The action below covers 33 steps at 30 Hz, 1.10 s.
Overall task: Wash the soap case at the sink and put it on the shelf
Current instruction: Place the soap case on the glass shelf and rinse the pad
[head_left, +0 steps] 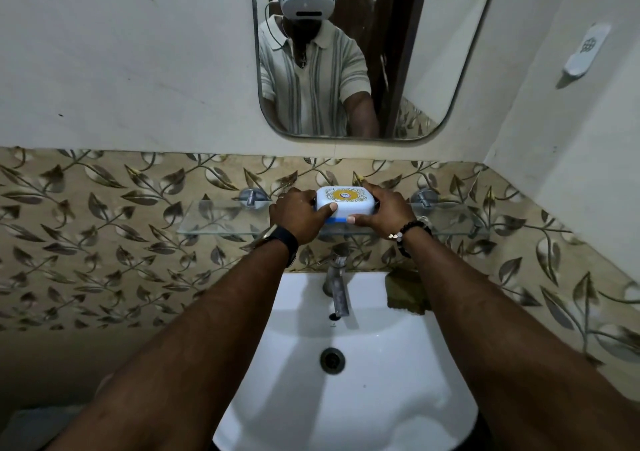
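The soap case is white with a yellow emblem on its lid and a blue strip along its lower front edge. It sits at the middle of the glass shelf above the sink. My left hand grips its left end, thumb laid on the front. My right hand holds its right end, thumb pressed under the front edge. Both arms reach up over the white sink. I cannot tell whether the case rests fully on the glass.
A metal tap stands below the shelf at the sink's back, no water running. The drain lies mid-basin. A mirror hangs above, reflecting a person in a headset. A brown patch marks the sink's back right. Wall brackets hold the shelf.
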Available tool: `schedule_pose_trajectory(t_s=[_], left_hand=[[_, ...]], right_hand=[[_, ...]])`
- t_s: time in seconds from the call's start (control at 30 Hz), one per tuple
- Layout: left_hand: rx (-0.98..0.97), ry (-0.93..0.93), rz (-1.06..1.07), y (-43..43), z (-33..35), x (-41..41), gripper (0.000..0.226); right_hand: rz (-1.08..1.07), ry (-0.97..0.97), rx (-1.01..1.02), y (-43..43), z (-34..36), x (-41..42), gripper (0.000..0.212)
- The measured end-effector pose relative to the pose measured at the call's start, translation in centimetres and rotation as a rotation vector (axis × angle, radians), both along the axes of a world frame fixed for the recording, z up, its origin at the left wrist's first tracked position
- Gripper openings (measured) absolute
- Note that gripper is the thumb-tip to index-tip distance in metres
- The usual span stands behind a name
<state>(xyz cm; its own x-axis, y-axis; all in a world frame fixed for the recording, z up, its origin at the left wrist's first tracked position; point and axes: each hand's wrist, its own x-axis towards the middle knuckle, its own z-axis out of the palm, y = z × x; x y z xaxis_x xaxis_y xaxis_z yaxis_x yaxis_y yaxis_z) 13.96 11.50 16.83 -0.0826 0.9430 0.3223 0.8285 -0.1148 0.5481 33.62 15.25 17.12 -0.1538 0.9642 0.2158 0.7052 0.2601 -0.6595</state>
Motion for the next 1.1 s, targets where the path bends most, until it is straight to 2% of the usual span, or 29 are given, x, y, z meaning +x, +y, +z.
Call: schedule_pose_trajectory(t_s=[0.27, 0.4, 0.5, 0.7, 0.87, 1.0, 1.1], left_hand=[[-0.006, 0.012, 0.047, -0.3, -1.0, -0.2, 0.06], [0.06, -0.033, 0.073, -0.8, -2.0, -0.4, 0.061], [0.16, -0.101, 0.088, -1.5, -2.7, -0.4, 0.054], [0.318, -0.167, 0.084, -2.6, -4.1, -0.1, 0.028], [0.426, -0.15, 0.029, -3.7, -5.1, 1.1, 0.015], [0.469, -0.102, -0.082, -4.7, -6.4, 3.0, 0.011], [0.448, -0.087, -0.207, -5.2, -7.9, 5.1, 0.012]], right_hand=[[-0.054, -0.055, 0.026, -0.3, -0.7, 0.4, 0.116], [-0.079, -0.056, 0.01, -0.3, -0.7, 0.8, 0.12], [-0.097, -0.038, 0.014, -0.6, -1.2, 1.3, 0.115], [-0.1, 0.031, 0.057, -1.4, -1.9, 2.2, 0.109], [-0.065, 0.095, 0.165, -2.9, -3.0, 3.1, 0.089], [-0.066, 0.173, 0.334, -5.4, -5.0, 4.6, 0.057], [-0.143, 0.155, 0.525, -7.4, -7.1, 6.3, 0.033]])
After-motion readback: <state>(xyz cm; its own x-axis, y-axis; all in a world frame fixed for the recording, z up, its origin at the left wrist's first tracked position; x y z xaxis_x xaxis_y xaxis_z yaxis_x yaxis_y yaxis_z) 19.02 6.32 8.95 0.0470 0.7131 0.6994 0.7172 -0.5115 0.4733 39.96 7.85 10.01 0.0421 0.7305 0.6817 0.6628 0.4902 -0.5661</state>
